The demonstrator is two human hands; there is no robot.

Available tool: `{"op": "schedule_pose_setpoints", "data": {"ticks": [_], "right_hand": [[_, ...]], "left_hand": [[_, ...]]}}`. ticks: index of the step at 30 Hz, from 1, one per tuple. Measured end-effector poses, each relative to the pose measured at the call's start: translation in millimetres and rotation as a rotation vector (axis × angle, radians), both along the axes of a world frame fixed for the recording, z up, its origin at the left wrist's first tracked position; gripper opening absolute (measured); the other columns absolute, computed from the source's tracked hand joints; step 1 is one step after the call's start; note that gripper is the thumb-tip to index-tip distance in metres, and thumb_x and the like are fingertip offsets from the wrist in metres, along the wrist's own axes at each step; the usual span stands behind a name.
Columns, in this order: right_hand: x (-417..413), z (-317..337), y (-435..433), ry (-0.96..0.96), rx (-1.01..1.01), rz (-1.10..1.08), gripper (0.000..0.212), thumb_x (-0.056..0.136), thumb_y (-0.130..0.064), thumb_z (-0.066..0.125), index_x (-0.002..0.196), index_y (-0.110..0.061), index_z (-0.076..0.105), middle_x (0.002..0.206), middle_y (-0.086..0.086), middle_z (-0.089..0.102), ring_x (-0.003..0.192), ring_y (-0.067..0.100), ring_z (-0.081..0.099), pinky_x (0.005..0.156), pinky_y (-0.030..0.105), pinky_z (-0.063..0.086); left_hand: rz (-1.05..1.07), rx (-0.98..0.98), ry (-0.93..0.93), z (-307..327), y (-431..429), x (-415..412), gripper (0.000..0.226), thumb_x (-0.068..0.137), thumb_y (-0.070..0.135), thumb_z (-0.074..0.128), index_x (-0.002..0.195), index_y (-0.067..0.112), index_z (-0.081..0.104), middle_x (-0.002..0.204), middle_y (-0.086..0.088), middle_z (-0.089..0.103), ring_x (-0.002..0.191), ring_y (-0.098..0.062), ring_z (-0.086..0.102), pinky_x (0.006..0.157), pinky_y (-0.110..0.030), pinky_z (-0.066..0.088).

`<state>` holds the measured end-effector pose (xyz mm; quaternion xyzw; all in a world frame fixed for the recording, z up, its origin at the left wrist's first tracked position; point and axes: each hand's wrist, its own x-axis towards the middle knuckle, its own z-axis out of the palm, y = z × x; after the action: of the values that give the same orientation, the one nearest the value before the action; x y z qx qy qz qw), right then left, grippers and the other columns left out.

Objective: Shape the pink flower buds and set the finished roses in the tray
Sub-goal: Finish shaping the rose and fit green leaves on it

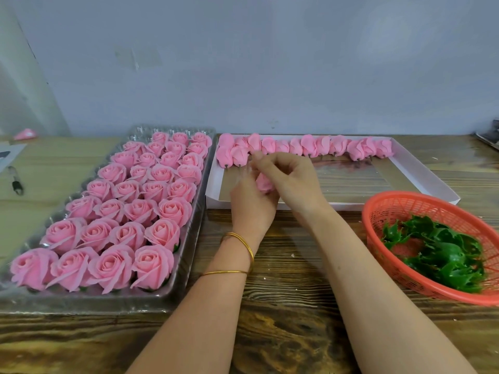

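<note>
A pink flower bud [264,182] sits between my two hands above the near edge of the white box [421,168]. My left hand [252,203] grips the bud from below. My right hand [286,176] pinches its upper petals with thumb and fingers. Several closed pink buds [307,145] lie in a row along the far side of the white box. On the left, a clear plastic tray [189,255] holds several rows of finished pink roses [151,195].
An orange plastic basket [378,211] with green leaf-shaped calyxes [442,255] stands at the right on the wooden table [291,292]. A dark pen-like tool [16,182] and a small pink item [25,134] lie at the far left. A grey wall closes off the back.
</note>
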<state>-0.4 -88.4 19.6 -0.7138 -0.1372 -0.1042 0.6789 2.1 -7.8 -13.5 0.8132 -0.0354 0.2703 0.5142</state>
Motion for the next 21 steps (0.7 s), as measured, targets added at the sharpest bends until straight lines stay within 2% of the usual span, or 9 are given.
{"op": "schedule_pose_setpoints", "data": {"ticks": [3, 6, 8, 11, 15, 17, 18, 21], "right_hand": [[-1, 0, 3, -0.006, -0.02, 0.015, 0.019, 0.089, -0.017, 0.07, 0.074, -0.006, 0.071, 0.054, -0.005, 0.059, 0.055, 0.005, 0.054, 0.059, 0.018, 0.046], [0, -2, 1, 0.007, 0.015, 0.046, 0.01, 0.089, -0.007, 0.069, 0.08, -0.003, 0.073, 0.054, -0.009, 0.06, 0.055, 0.003, 0.054, 0.059, 0.017, 0.046], [0, -2, 0, 0.027, 0.041, 0.089, 0.009, 0.088, -0.002, 0.067, 0.082, -0.005, 0.073, 0.057, -0.008, 0.061, 0.057, 0.004, 0.055, 0.06, 0.016, 0.047], [0, -4, -3, 0.068, 0.098, 0.166, 0.017, 0.087, 0.006, 0.061, 0.088, -0.006, 0.073, 0.065, -0.001, 0.065, 0.063, 0.005, 0.058, 0.065, 0.016, 0.048], [1, -6, -7, 0.175, 0.214, 0.259, 0.026, 0.084, 0.012, 0.057, 0.098, -0.004, 0.072, 0.077, 0.0, 0.071, 0.077, 0.008, 0.065, 0.075, 0.019, 0.051], [2, -6, -9, 0.201, 0.238, 0.283, 0.027, 0.083, 0.013, 0.059, 0.101, -0.003, 0.072, 0.084, 0.004, 0.072, 0.083, 0.012, 0.066, 0.081, 0.023, 0.052], [2, -6, -10, 0.206, 0.241, 0.283, 0.027, 0.082, 0.013, 0.06, 0.101, -0.002, 0.071, 0.085, 0.004, 0.072, 0.084, 0.013, 0.066, 0.082, 0.025, 0.052], [3, -8, -11, 0.202, 0.242, 0.263, 0.028, 0.08, 0.013, 0.065, 0.104, -0.001, 0.07, 0.089, 0.006, 0.072, 0.088, 0.015, 0.066, 0.086, 0.028, 0.051]], "left_hand": [[0.037, 0.006, 0.011, 0, 1, -1, 0.01, 0.084, 0.012, 0.058, 0.084, 0.021, 0.062, 0.074, 0.01, 0.06, 0.071, -0.01, 0.055, 0.056, -0.001, 0.036], [0.046, -0.012, -0.011, 2, 1, -4, 0.032, 0.082, 0.007, 0.06, 0.073, 0.036, 0.048, 0.07, 0.016, 0.053, 0.069, -0.008, 0.051, 0.056, -0.005, 0.035], [0.047, -0.024, -0.009, 3, 1, -5, 0.035, 0.083, 0.009, 0.061, 0.07, 0.037, 0.045, 0.067, 0.02, 0.049, 0.062, 0.003, 0.046, 0.055, 0.0, 0.035], [0.036, -0.034, -0.002, 4, 1, -7, 0.025, 0.084, 0.012, 0.061, 0.075, 0.033, 0.049, 0.064, 0.022, 0.047, 0.058, 0.013, 0.043, 0.054, 0.003, 0.033], [0.06, -0.064, -0.026, 4, 0, -9, 0.036, 0.086, 0.014, 0.063, 0.067, 0.038, 0.044, 0.061, 0.024, 0.045, 0.052, 0.007, 0.045, 0.053, 0.002, 0.033], [0.056, -0.056, -0.036, 5, 0, -9, 0.039, 0.086, 0.013, 0.062, 0.063, 0.038, 0.042, 0.06, 0.023, 0.045, 0.056, 0.013, 0.049, 0.053, 0.002, 0.034], [0.048, -0.054, -0.033, 4, 1, -9, 0.038, 0.085, 0.013, 0.062, 0.063, 0.038, 0.043, 0.06, 0.023, 0.046, 0.058, 0.017, 0.049, 0.054, 0.002, 0.035], [0.032, -0.059, 0.009, 3, 1, -7, 0.024, 0.087, 0.018, 0.062, 0.077, 0.035, 0.049, 0.067, 0.023, 0.049, 0.062, 0.012, 0.046, 0.054, -0.001, 0.037]]}}
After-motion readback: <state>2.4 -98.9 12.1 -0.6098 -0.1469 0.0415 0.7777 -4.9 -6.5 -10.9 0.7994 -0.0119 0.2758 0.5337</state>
